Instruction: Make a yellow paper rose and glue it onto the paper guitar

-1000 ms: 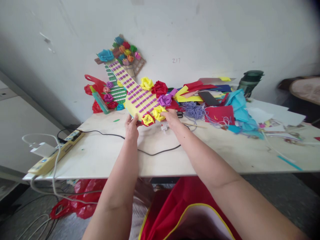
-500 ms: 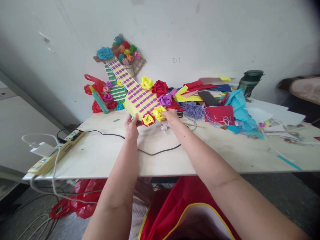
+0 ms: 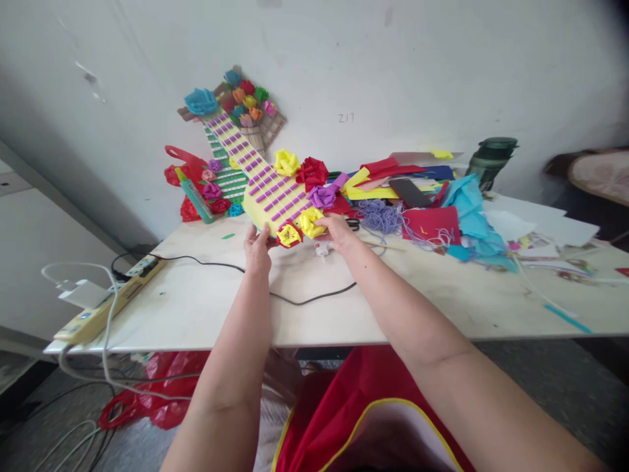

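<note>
Both my hands hold a yellow craft guitar (image 3: 278, 196) tilted up over the table, its neck pointing to the upper left. Purple bars and white strings run along its front. My left hand (image 3: 257, 248) is closed on the lower left edge, thumb in front. At the lower right edge, my right hand (image 3: 338, 229) grips beside a yellow paper flower (image 3: 312, 223). A red paper flower (image 3: 312, 173) and a purple one (image 3: 322, 196) sit along the right side. A blue flower (image 3: 201, 101) tops the neck. Behind it stands a green striped craft piece (image 3: 230, 180), partly hidden.
A glue bottle (image 3: 196, 200) leans at left, near a power strip (image 3: 111, 301). A black cable (image 3: 299, 303) crosses the table (image 3: 206, 314). Coloured paper, purple yarn (image 3: 381, 216), a phone (image 3: 410, 193) and a dark bottle (image 3: 493, 162) lie or stand at right.
The craft guitar has shifted slightly left, its neck end moving most. Both hands keep their hold on it.
</note>
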`<state>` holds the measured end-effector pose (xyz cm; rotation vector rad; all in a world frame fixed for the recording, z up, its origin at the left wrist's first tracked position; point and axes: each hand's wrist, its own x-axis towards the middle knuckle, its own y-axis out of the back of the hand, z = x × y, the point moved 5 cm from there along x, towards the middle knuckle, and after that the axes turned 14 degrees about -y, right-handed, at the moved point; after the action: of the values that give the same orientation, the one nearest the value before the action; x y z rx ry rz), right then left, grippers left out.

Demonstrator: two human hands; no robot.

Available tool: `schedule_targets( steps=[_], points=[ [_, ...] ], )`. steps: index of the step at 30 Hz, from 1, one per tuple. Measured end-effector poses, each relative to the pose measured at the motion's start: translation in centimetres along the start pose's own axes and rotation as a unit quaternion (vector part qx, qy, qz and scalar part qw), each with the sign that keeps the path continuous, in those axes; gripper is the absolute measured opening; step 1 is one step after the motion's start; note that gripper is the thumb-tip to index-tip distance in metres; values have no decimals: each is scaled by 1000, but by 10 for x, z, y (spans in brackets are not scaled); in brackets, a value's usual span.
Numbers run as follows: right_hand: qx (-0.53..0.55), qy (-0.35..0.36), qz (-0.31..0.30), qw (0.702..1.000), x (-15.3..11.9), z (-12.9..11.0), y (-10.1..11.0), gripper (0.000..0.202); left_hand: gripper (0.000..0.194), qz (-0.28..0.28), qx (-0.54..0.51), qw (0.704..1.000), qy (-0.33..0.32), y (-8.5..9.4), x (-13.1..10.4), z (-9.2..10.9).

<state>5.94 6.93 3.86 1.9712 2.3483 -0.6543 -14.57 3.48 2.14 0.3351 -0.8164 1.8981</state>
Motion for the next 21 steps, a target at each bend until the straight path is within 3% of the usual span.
schedule_targets(
  steps=[8,21],
  points=[
    [-3,-3,6,1000,2,0,2,4,56,2,11,1000,5,-1,0,1],
    [-26,64,41,997,6,-1,0,6,57,-4,10,1000,3,-4,-2,3]
  ],
)
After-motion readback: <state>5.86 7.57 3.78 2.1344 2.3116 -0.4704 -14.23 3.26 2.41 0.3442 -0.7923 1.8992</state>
